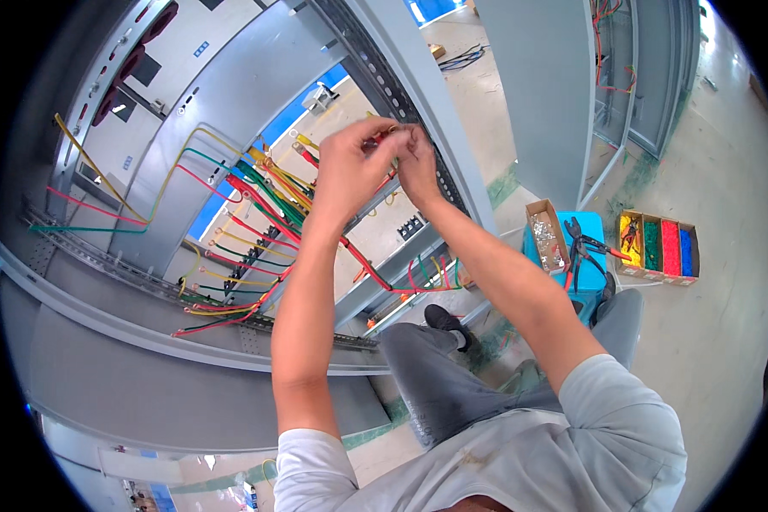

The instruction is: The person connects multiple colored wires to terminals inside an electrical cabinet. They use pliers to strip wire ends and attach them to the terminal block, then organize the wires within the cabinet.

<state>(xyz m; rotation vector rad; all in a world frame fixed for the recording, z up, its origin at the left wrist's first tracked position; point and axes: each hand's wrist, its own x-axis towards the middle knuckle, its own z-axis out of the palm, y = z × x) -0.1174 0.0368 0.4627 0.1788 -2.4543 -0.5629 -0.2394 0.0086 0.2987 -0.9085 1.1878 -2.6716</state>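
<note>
Showing between left fingers (365, 128): red piece (371, 143)

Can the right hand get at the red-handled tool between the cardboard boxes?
Probably yes: the red-handled tool lies uncovered, right of that forearm, though the right hand is up at the cabinet frame.

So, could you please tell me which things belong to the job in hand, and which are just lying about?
Likely the job's: coloured wires, cabinet frame, red-handled tool, carton of small pieces, divided box of coloured pieces.
Likely lying about: dark cables; brown object beside them.
</note>
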